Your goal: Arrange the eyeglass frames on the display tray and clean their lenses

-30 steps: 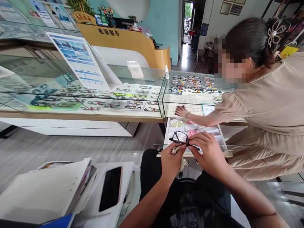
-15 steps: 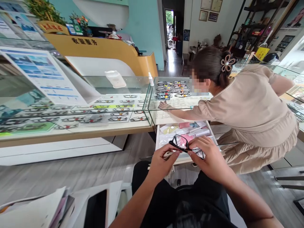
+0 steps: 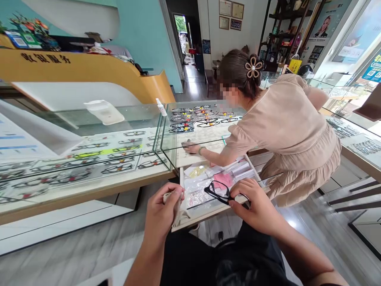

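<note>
My right hand [image 3: 253, 200] grips a pair of black-framed eyeglasses [image 3: 218, 192] between thumb and fingers, near one temple. The lens side points left, over an open drawer [image 3: 193, 214]. To the left, my left hand [image 3: 163, 208] is closed on a beige cloth [image 3: 180, 216], which hangs from the fist beside the drawer's front corner. Only part of the cloth shows. Inside the drawer lie a pink cloth [image 3: 224, 180], clear plastic packets [image 3: 198, 190] and white boxes [image 3: 241, 169].
A co-worker [image 3: 285, 119] leans across the glass display case [image 3: 172, 155], one hand inside it near rows of eyeglasses [image 3: 205, 115]. A small white spray bottle [image 3: 161, 107] and a white plastic tray [image 3: 104, 112] stand on the glass tops. A wooden counter [image 3: 89, 65] is behind.
My left hand has come away from the eyeglasses and moved left with the cloth. My right hand still holds the eyeglasses. The view has turned right, and the co-worker's hand has shifted.
</note>
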